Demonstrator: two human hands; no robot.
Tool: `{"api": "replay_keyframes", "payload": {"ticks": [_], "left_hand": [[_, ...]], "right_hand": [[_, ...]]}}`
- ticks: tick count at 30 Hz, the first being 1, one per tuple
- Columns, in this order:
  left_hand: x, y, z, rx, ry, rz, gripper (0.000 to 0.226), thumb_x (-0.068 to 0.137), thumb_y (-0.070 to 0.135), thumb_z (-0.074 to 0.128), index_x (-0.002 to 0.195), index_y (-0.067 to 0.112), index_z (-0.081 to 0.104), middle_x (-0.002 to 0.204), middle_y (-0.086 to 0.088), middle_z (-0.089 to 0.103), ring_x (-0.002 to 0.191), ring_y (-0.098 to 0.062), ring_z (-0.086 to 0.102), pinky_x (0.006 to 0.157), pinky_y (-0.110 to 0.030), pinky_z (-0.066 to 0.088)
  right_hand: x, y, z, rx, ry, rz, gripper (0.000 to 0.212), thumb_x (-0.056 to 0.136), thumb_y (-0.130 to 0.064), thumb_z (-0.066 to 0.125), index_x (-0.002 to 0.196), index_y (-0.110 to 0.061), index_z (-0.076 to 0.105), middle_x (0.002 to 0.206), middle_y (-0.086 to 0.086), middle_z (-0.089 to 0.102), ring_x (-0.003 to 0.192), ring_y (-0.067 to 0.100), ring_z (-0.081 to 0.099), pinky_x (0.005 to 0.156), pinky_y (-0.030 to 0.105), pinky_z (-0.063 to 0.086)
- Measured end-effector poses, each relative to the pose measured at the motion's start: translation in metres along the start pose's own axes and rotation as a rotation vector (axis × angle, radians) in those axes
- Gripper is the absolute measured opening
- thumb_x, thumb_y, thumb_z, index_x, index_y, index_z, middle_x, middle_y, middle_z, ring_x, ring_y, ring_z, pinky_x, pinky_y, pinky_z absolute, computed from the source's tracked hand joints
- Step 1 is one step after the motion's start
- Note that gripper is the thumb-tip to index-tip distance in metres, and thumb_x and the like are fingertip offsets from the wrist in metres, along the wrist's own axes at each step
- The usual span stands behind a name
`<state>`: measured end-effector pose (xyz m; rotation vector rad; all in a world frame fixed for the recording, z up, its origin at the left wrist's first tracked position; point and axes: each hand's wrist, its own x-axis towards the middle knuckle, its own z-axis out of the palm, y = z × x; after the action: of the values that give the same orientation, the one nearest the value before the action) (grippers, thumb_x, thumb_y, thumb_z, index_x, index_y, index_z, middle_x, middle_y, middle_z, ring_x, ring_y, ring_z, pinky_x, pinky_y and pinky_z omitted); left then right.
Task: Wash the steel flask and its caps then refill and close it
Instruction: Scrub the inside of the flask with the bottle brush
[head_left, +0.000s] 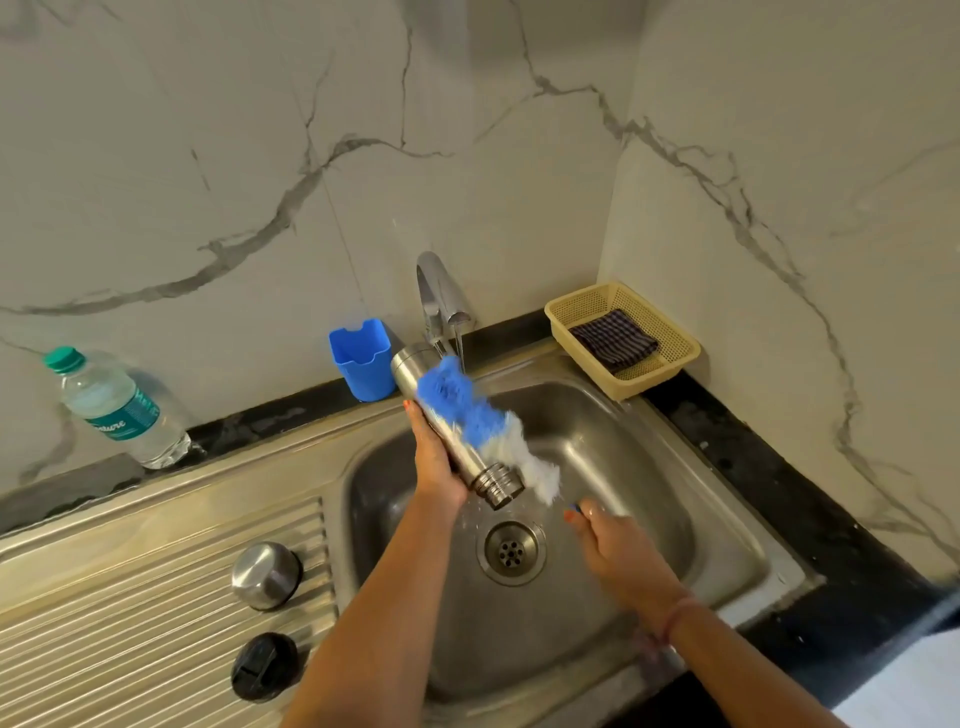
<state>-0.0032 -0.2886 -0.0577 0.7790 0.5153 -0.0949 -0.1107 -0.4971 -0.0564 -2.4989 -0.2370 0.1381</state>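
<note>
Two hands work over the sink (727, 525) at the centre of the frame: the left hand (434, 467) is wrapped around the steel flask (441, 415), gripping its lower body, while the right hand (613, 540) is closed on the handle of a bottle brush (483, 421), of which only a sliver shows. The flask hangs tilted, base up toward the tap (439, 301), open threaded neck down over the drain (511, 553). The brush's blue and white bristles lie blurred against the flask's outer wall, under a thin stream of water. To scrub well, I judge the left hand should turn the flask bit by bit so the bristles reach every side, threads included, with a firm hold, since wet brushed steel is likely slippery. At lower left, on the ribbed steel draining board (130, 597), sit the domed steel cap (266, 575) and the black inner cap (265, 666), apart. A plastic water bottle (111, 408) stands at far left, a blue holder (363, 361) by the tap, and a perforated yellow basket (670, 348) with a striped cloth (613, 340) at upper right.
</note>
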Motion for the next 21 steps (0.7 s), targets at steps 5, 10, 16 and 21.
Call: {"api": "replay_keyframes", "payload": {"ticks": [5,10,16,21], "left_hand": [[-0.006,-0.004,0.000,0.063,0.004,-0.033,0.069,0.085,0.076,0.046,0.129,0.025,0.058,0.117,-0.010,0.071,0.103,-0.031,0.069,0.090,-0.045,0.054],[0.005,-0.007,-0.016,0.082,0.030,-0.035,0.056,0.071,0.057,0.073,0.106,0.014,0.061,0.109,-0.016,0.057,0.094,-0.029,0.059,0.092,-0.047,0.048],[-0.012,-0.018,-0.008,0.119,-0.151,-0.191,0.086,0.076,0.082,0.053,0.128,0.014,0.062,0.107,-0.016,0.070,0.092,-0.030,0.068,0.086,-0.042,0.055],[-0.016,-0.021,-0.016,0.097,-0.123,-0.159,0.081,0.078,0.075,0.057,0.134,0.017,0.053,0.122,-0.018,0.068,0.115,-0.035,0.064,0.104,-0.053,0.048]], "right_hand": [[0.024,-0.010,-0.007,-0.016,0.052,-0.055,0.025,0.102,-0.033,0.039,0.091,-0.015,0.053,0.055,-0.005,0.047,0.046,0.008,0.046,0.049,0.018,0.035],[-0.017,0.015,-0.007,-0.018,-0.132,-0.064,0.020,0.102,-0.034,0.037,0.097,-0.022,0.052,0.064,0.002,0.058,0.052,0.011,0.052,0.055,0.026,0.045],[0.039,-0.020,-0.008,-0.004,0.055,-0.017,0.026,0.102,-0.033,0.038,0.086,-0.016,0.050,0.053,-0.005,0.046,0.044,0.007,0.044,0.047,0.018,0.030],[0.042,-0.028,-0.006,-0.043,0.033,0.041,0.028,0.103,-0.034,0.033,0.086,-0.018,0.049,0.059,-0.008,0.047,0.048,0.003,0.043,0.048,0.015,0.033]]}}
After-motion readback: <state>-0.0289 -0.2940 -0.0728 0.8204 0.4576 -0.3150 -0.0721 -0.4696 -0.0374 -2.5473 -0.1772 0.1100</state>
